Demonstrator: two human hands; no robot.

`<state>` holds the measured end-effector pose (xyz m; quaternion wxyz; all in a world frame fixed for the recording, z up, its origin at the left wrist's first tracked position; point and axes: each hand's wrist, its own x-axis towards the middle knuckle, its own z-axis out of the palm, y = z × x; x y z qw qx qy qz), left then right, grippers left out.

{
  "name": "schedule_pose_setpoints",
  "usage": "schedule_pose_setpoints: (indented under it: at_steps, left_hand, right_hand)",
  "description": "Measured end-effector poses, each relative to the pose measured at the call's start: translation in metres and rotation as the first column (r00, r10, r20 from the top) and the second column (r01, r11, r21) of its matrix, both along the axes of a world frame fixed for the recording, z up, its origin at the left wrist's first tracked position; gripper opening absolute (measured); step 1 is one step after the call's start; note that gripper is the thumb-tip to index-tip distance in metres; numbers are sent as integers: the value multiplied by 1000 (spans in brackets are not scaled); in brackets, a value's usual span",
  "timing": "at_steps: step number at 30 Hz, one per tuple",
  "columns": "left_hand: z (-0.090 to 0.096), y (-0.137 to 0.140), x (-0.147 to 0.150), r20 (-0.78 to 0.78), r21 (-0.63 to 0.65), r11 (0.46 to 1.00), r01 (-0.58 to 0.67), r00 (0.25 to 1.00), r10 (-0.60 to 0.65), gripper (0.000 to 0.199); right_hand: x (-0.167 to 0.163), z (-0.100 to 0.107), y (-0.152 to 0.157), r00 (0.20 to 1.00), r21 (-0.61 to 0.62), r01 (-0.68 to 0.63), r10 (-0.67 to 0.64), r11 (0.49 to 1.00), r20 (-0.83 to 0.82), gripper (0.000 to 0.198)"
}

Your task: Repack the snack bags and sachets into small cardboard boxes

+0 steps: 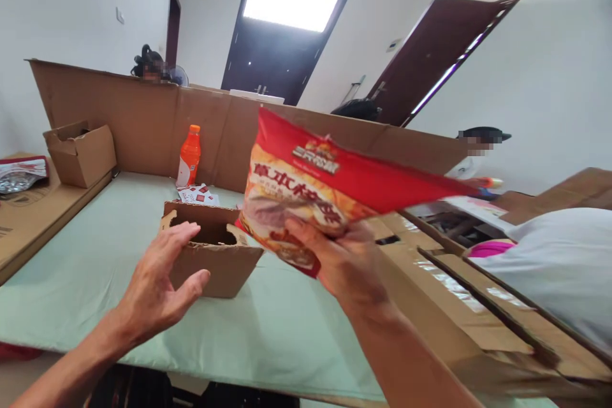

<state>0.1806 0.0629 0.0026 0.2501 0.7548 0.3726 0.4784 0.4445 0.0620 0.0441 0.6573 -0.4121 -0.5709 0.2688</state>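
My right hand [342, 255] grips a red and orange snack bag [296, 185] by its lower edge, thumb on the front, and holds it tilted above the table. The bag carries large printed characters and a picture of the food. A small open cardboard box [217, 268] stands on the table, left of the bag. My left hand [165, 284] is beside the box's near left side, its thumb and fingers spread with nothing between them. I cannot tell whether its fingertips touch the box. The inside of the box is dark and mostly hidden.
An orange drink bottle [190, 156] and some printed cards [197, 194] are behind the box. Another cardboard box [81, 153] and a foil packet [21, 175] are on the left. A tall cardboard partition [143, 102] runs along the back. Flattened cardboard and a person's white shirt [568, 268] are at right.
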Motion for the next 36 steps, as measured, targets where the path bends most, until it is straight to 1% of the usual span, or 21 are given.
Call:
schedule_pose_setpoints:
  at_steps: [1,2,3,5,7,8,10,12,15,18,21,23,24,26,27,29,31,32,34,35,36]
  left_hand:
    - [3,9,1,-137,117,993,-1,990,18,52]
    - [5,17,2,-255,205,979,22,966,32,52]
    - [6,25,3,-362,259,965,49,931,50,49]
    - [7,36,4,-533,297,951,82,841,94,37]
    - [6,40,3,-621,308,949,72,771,143,25]
    - [5,40,1,-638,312,949,56,752,165,21]
    - [5,37,-3,-644,321,947,17,737,205,18]
    - [6,34,-7,-652,328,945,-18,719,240,17]
    - [9,30,-12,-695,327,944,-50,664,276,13]
    - [11,28,-13,-735,318,945,-73,611,295,11]
    - [13,27,-14,-741,287,952,-107,605,291,12]
    - [13,26,-14,-749,238,961,-140,603,274,13]
    - [13,26,-14,-754,213,964,-158,601,265,13]
    - [11,25,-15,-756,194,966,-174,601,260,10]
    - [10,24,-15,-748,211,963,-168,606,270,9]
    - [6,22,-15,-719,298,945,-133,621,314,9]
    - [4,20,-15,-673,416,906,-75,645,363,9]
    - [4,19,-13,-652,469,883,-38,659,375,9]
    - [7,18,-9,-634,538,841,56,684,360,19]
    - [9,18,-6,-645,548,829,113,688,333,29]
    - [12,18,-2,-669,535,828,166,682,295,37]
  right_hand:
    - [0,4,10,996,-33,-36,33,999,-78,33]
    - [0,6,21,993,-55,-67,62,996,-100,37]
    - [-1,6,33,992,-82,-102,95,991,-81,41]
    - [-3,3,55,983,-146,-175,180,974,25,46]
    - [-4,-1,73,940,-216,-245,286,945,186,48]
    - [-5,-2,80,903,-247,-271,334,930,268,48]
    - [-8,-1,89,804,-310,-291,407,905,433,43]
    - [-11,5,90,682,-367,-249,431,896,590,34]
    - [-20,19,84,459,-383,-110,389,917,799,18]
    - [-28,35,74,261,-344,5,331,939,907,15]
    - [-32,46,68,124,-327,100,314,940,941,15]
    - [-34,49,67,44,-313,143,310,939,950,13]
    - [-36,48,67,13,-304,149,306,941,952,12]
    - [-41,42,67,-21,-320,136,326,938,945,9]
    - [-45,37,67,-32,-351,126,358,928,933,10]
    - [-54,23,69,-77,-444,92,450,891,889,14]
    - [-63,8,72,-130,-538,14,536,843,834,21]
    - [-66,0,74,-144,-575,-34,566,817,812,23]
    - [-69,-11,78,-137,-621,-125,607,774,783,26]
    - [-69,-14,80,-127,-630,-155,617,761,777,25]
    - [-69,-15,81,-123,-635,-173,623,753,773,24]
